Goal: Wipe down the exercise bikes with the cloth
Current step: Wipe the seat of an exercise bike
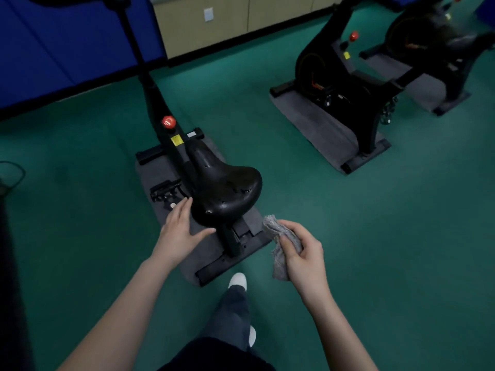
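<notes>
A black exercise bike (pixel 171 135) stands right in front of me, its wide black saddle (pixel 227 186) glossy and scuffed. My left hand (pixel 179 228) has straight fingers against the saddle's near left edge, thumb reaching under its rear. My right hand (pixel 302 253) hovers to the right of the seat post and grips a crumpled grey cloth (pixel 278 245), one end sticking up and one hanging down. The cloth is clear of the saddle. A red knob (pixel 168 122) and a yellow sticker sit on the frame ahead of the saddle.
The bike rests on a grey mat (pixel 171 170) on green floor; a black pedal (pixel 164 190) sits left of the saddle. A second black bike (pixel 345 84) and a third one (pixel 439 41) stand on mats at the right back. A blue panel and beige cabinets line the far wall. My leg and white shoe (pixel 237 281) are below.
</notes>
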`<state>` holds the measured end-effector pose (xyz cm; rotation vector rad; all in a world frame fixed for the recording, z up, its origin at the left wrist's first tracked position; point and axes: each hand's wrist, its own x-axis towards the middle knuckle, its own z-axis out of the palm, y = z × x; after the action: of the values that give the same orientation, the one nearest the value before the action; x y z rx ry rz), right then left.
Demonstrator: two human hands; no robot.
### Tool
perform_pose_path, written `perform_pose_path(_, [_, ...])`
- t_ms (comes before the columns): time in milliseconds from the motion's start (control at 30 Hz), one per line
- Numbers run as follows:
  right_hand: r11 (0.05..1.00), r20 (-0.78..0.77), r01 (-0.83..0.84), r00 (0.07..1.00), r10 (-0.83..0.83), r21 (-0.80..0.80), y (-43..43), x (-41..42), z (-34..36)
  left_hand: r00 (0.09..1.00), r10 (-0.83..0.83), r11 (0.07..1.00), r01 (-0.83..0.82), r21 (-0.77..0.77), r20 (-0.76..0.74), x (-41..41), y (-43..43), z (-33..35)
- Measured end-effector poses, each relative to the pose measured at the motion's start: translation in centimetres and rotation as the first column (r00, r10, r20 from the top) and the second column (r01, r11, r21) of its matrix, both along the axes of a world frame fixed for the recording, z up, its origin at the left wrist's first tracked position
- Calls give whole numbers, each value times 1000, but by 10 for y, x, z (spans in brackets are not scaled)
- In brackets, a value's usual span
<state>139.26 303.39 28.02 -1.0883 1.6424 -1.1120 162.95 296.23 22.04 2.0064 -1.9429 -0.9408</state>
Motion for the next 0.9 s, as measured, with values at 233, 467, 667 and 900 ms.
perform_pose_path(233, [991,-36,-134,990,135,20,-66,0,-12,989,106,991,-97,88,-103,-2,-24,-21])
perform_pose_path(467, [984,-39,-180,983,180,9,-128,11,-27,940,207,975,-174,139,-273,-9,-40,-39])
perform_pose_path(667, [938,-128,-346,930,343,-1,-194,23,-38,881,348,937,-338,89,-322,-18,-64,-29])
perform_pose_path(900, [795,-327,-597,777,538,-109,-284,59,-55,843,440,895,-441,70,-309,-27,-99,-31])
